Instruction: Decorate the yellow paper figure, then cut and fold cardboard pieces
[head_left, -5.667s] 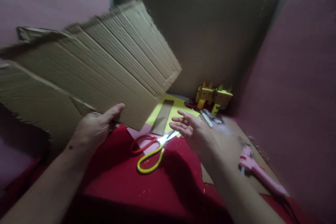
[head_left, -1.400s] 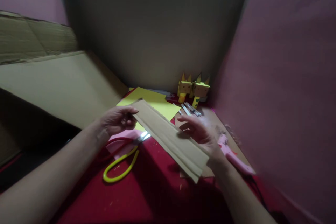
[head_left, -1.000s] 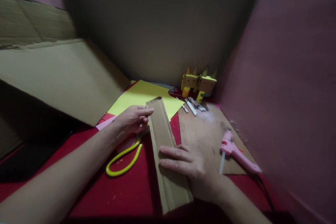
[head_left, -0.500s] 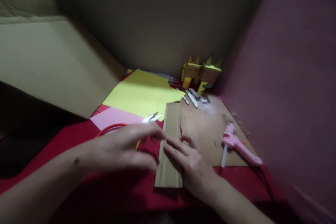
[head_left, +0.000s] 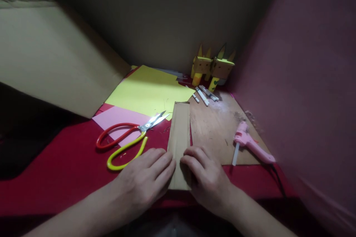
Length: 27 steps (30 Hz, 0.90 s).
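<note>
A long, narrow strip of folded cardboard lies lengthwise on the red cloth in front of me. Along its left edge, near the close end, my left hand presses with fingers held together, the thumb hidden. My right hand grips the opposite edge, its fingers curled over the side. Just left of the strip rest scissors with one red and one yellow handle, blades slightly apart.
Yellow paper and pink paper lie behind the scissors. To the right, a brown board carries a pink glue gun and several white markers. Two cardboard animal figures stand behind. A large cardboard box borders the left.
My left hand has come down from above the scissors onto the strip's left edge, uncovering the scissors. My right hand has drawn back from the strip's top to its right edge.
</note>
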### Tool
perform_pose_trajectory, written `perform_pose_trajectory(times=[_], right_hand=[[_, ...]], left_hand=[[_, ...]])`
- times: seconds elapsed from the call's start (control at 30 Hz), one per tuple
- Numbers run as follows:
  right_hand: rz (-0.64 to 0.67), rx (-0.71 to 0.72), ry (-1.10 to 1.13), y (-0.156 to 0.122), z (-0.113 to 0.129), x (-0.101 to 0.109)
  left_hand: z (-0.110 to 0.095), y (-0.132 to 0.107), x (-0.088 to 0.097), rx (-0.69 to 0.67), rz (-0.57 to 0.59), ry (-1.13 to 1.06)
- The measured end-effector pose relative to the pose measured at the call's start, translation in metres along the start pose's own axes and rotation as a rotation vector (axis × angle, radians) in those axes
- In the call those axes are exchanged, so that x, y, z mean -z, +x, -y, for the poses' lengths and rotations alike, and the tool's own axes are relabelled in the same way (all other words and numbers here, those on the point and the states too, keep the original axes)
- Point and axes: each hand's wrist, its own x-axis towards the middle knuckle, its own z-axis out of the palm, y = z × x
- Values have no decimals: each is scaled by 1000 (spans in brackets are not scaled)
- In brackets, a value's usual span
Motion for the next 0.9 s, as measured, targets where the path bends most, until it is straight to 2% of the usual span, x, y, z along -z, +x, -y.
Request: perform_pose_trajectory(times=[0.13,0.23,0.37,0.63,0.9], right_hand=[[9,77,-41,-4,4,1],[4,112,-74,-4,6,4],[-4,110,-113,-3,8,5],[-17,108,-128,-3,7,4],[-23,91,-107,-4,9,4]], left_hand=[[-3,-6,-4,-51,14,61],[-3,-4,-3,-41,12,72],[-4,-3,-3,-29,22,107],[-6,-12,-14,4,75,149],[-7,-10,-10,10,121,173]])
